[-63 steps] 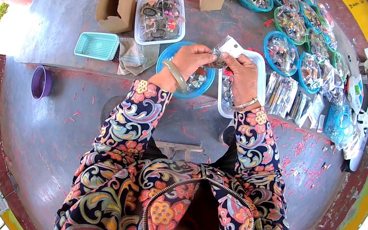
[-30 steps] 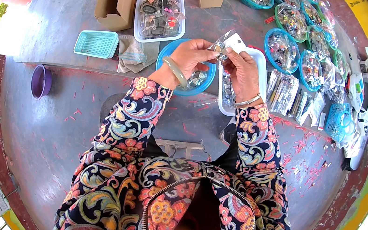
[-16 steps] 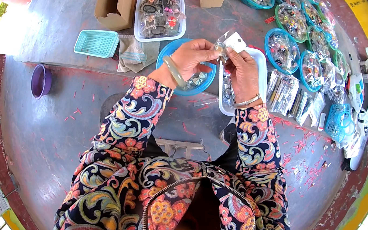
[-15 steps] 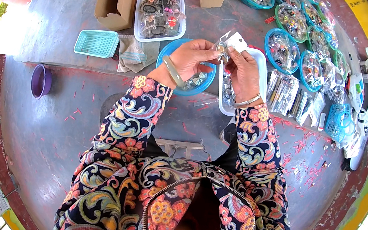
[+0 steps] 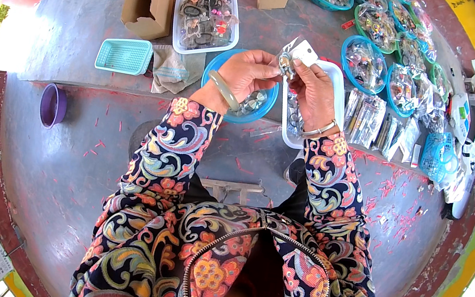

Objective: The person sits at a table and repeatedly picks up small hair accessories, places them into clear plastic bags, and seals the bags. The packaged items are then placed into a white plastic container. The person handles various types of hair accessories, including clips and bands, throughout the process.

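Both my hands are raised over the near edge of the grey table, closed on a small see-through plastic bag [image 5: 287,63] with a round, shiny trinket in it. My left hand [image 5: 240,77] pinches the bag's left side. My right hand [image 5: 316,96] grips its other side, thumb on top, next to a white card [image 5: 306,53] at the bag's upper end. Beneath my left hand stands a blue basin [image 5: 247,121] holding small bagged pieces, partly hidden. Under my right hand is a white tray [image 5: 340,90] with round items in it.
To the left are a turquoise basket [image 5: 123,56], a grey cloth [image 5: 172,72], an open cardboard box [image 5: 148,7] and a white bin [image 5: 238,24] of bagged accessories. Several filled basins [image 5: 365,65] and rows of packets [image 5: 364,119] crowd the right. A purple bucket [image 5: 53,105] stands at far left.
The bag and its trinket have turned and shifted slightly between my fingers. My left fingers have slid a little along its edge. Both arms stay almost where they were.
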Available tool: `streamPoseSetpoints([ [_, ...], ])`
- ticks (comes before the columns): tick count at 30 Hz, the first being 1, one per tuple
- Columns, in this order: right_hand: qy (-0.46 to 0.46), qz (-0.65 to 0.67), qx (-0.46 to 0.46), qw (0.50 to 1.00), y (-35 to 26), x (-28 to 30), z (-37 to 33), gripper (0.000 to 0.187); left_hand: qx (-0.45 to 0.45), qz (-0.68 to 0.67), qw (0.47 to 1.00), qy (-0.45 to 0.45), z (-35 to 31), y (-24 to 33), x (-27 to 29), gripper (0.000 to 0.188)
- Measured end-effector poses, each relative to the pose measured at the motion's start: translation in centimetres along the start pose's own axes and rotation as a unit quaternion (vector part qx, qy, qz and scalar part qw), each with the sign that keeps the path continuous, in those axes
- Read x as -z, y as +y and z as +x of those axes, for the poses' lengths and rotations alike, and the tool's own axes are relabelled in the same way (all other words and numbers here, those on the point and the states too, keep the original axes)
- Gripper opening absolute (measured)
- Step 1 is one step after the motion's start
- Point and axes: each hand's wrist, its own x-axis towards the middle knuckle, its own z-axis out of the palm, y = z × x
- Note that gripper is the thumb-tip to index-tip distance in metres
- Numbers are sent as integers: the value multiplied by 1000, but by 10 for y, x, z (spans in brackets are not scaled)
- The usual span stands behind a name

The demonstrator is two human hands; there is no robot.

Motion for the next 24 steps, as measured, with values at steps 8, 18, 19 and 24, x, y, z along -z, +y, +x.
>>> streamPoseSetpoints([
  [8,-15,-12,-6,1000,2,1,0,16,-12,-29,999,16,-1,0,-2,11],
  [18,-43,-8,-12,999,2,-2,-1,13,-63,-15,997,33,0,-1,-2,12],
  [19,-41,-5,-13,999,2,-2,-1,13,-66,-17,997,29,0,-1,-2,13],
  [24,-33,110,-130,985,2,5,4,12,-92,29,995,-1,-2,3,-6,32],
])
